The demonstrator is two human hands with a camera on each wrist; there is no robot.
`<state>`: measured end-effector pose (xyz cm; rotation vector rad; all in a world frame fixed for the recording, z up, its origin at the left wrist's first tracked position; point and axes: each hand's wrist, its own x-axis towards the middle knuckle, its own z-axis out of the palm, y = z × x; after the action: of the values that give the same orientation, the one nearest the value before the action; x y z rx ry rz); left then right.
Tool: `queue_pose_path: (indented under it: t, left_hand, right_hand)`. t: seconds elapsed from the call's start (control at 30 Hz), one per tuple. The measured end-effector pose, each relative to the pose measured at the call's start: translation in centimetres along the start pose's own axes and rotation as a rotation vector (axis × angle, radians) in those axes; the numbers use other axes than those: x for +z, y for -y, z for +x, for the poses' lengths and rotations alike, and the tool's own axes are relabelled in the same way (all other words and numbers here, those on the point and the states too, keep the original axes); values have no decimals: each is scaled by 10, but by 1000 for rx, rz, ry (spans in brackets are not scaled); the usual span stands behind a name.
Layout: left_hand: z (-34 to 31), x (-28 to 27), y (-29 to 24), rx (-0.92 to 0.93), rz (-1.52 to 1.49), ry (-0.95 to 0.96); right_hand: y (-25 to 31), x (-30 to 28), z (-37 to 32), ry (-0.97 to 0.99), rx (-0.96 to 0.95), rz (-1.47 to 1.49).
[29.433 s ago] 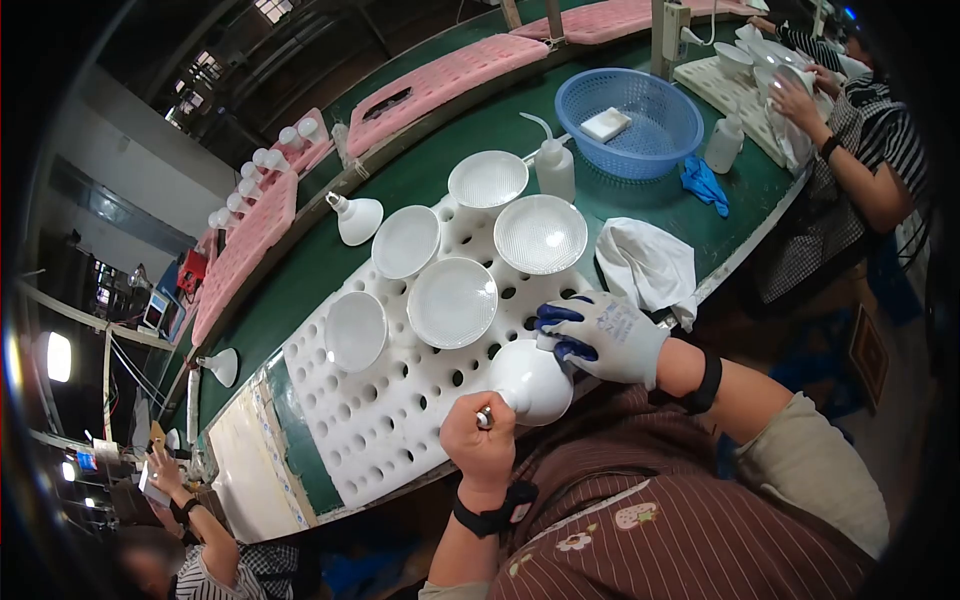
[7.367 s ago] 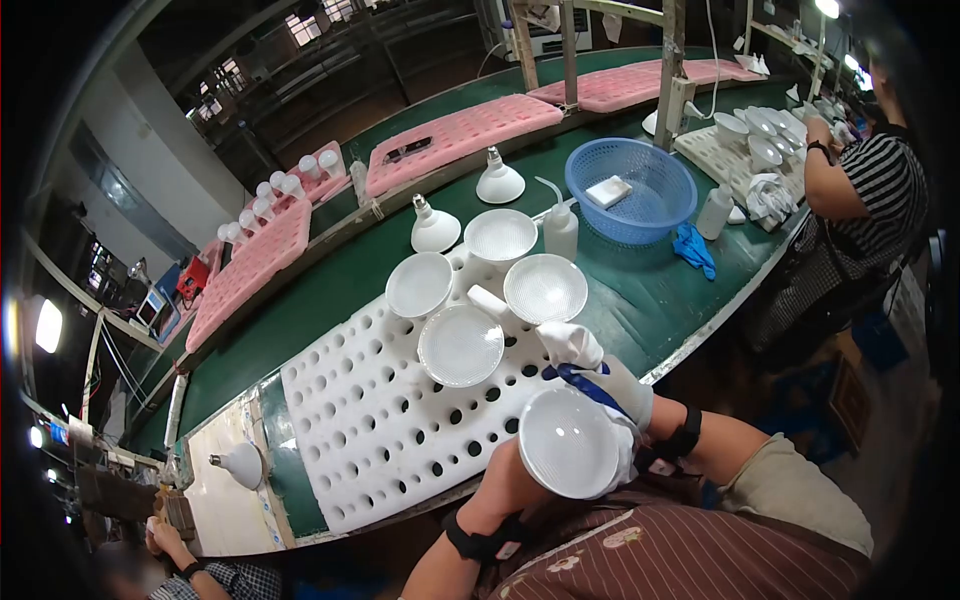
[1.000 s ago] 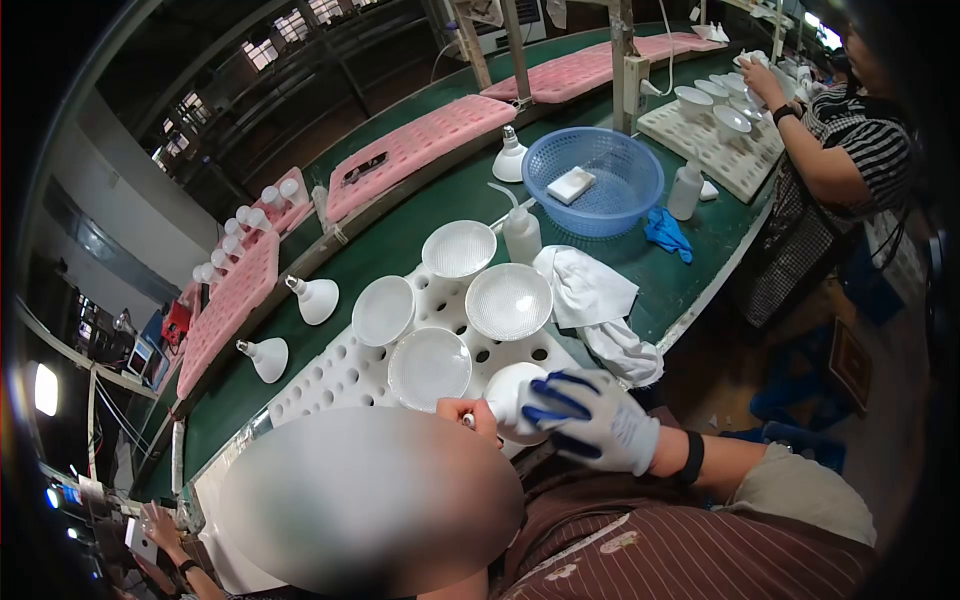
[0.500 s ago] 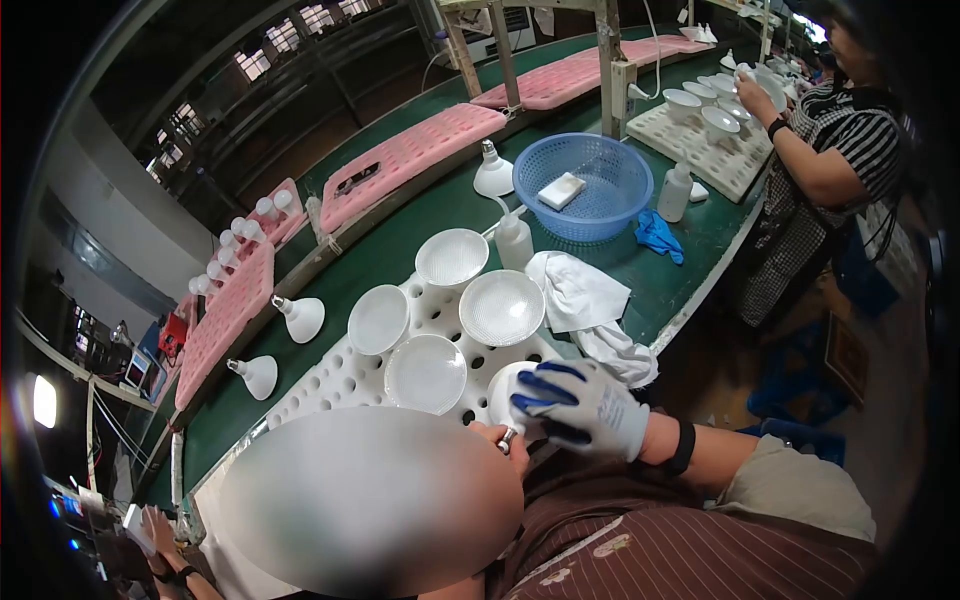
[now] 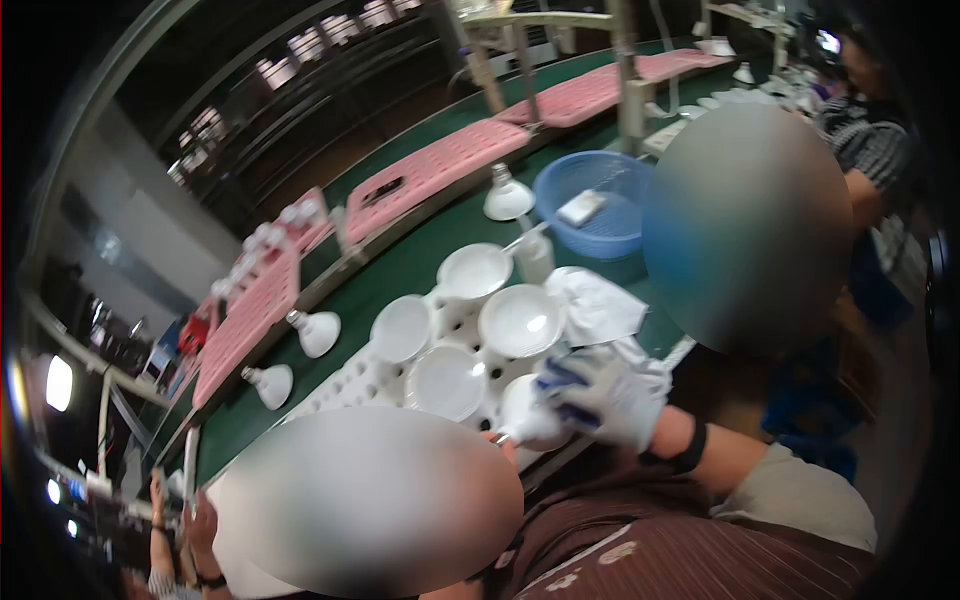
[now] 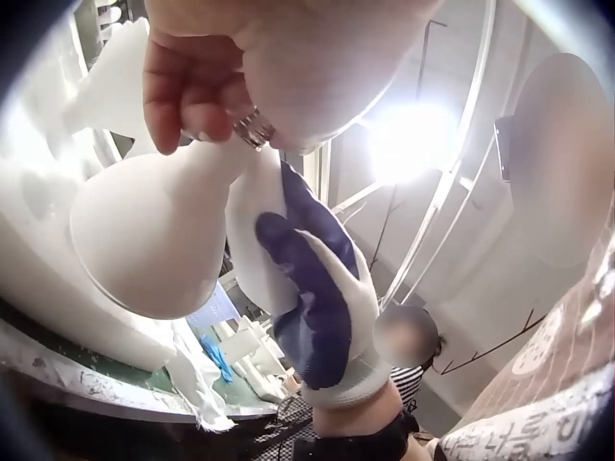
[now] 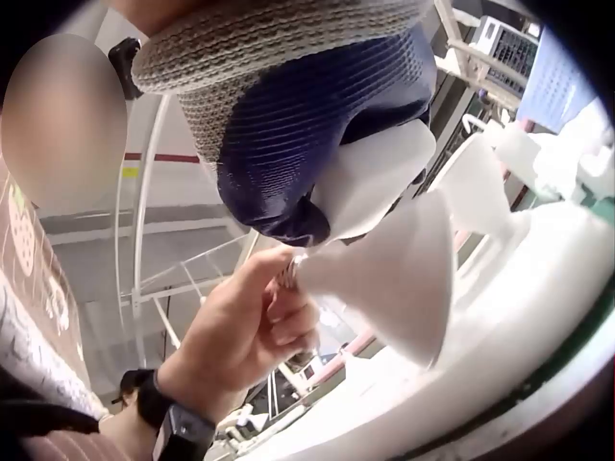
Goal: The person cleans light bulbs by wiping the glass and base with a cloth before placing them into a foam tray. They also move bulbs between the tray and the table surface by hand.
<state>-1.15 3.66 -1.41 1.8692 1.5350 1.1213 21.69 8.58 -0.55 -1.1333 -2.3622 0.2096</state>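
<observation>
My bare left hand [image 6: 274, 67] pinches the metal screw base of a white cone-shaped lamp [image 6: 154, 235]; in the head view a blurred patch hides most of that hand. My gloved right hand [image 5: 605, 395], white with blue coating, has its fingers curled round a white block [image 7: 380, 173] beside the lamp's neck and cone [image 7: 394, 274]. The lamp [image 5: 527, 412] is tilted over the near edge of the white foam board. Several lamps sit face up in the board, one [image 5: 447, 383] close to the held lamp. A crumpled white cloth [image 5: 597, 305] lies just beyond the glove.
Lamps stand base up on the green table [image 5: 385, 240], two at the left and one [image 5: 507, 195] beside the blue basket [image 5: 590, 220]. A squeeze bottle [image 5: 535, 257] is near the basket. Pink perforated boards [image 5: 435, 170] line the back. Other people are at both sides.
Since several seconds ago, the cloth has left my hands for the table, and the glove holds the block instead. The base-up lamps stand in different places. Over the last second the head view has shifted slightly.
</observation>
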Motion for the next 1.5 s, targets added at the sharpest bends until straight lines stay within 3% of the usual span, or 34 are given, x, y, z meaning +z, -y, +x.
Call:
queue_pose_path:
  t: [0.03,0.07,0.13,0.2,0.3,0.4,0.43,0.53,0.67,0.7,0.77,0.83,0.9,1.0,1.1,1.3,1.37,1.5]
  left_hand:
    - [1,-2,7,17,48,2]
    - [4,3,13,129,64,-80]
    - [15,7,11,82,41,-91]
    - [31,15,0,96,46,-144]
    - [51,26,5,122,108,-135]
    - [55,29,15,103,86,-137]
    - [54,27,15,100,65,-127]
    - [47,20,12,93,-10,-99]
    - [31,21,9,168,-99,-37]
    - [26,18,9,182,-127,-38]
    - [16,14,13,170,-137,-16]
    - [11,11,12,125,-138,-36]
    - [7,11,8,60,-60,-163]
    - [8,15,1,-20,57,-122]
    - [10,15,2,78,9,-77]
    - [18,-10,-9,133,-50,60]
    - [20,-8,-7,274,-2,129]
    - [16,-2,-12,328,25,143]
  right_hand:
    - [-3,-11,-3,45,123,-19]
    - [-12,-8,-6,-34,146,19]
    - [-8,-5,-5,-124,200,33]
    - [2,1,-1,-200,153,129]
    - [14,11,3,-142,101,108]
    - [-2,42,-2,-117,177,411]
    - [-8,44,-3,-112,104,299]
    - [-10,49,-5,-179,110,347]
    - [4,42,2,-110,56,376]
    - [0,39,3,-128,-53,279]
    - [-10,31,1,-63,-9,110]
    - [-38,38,-8,-124,53,171]
    - [-36,46,-10,-265,215,566]
    - [22,-3,8,-16,143,99]
    - [17,13,10,-19,-109,147]
    - [-23,1,-4,25,208,91]
    - [-4,-10,1,-44,83,73]
    - [5,16,0,17,-92,109]
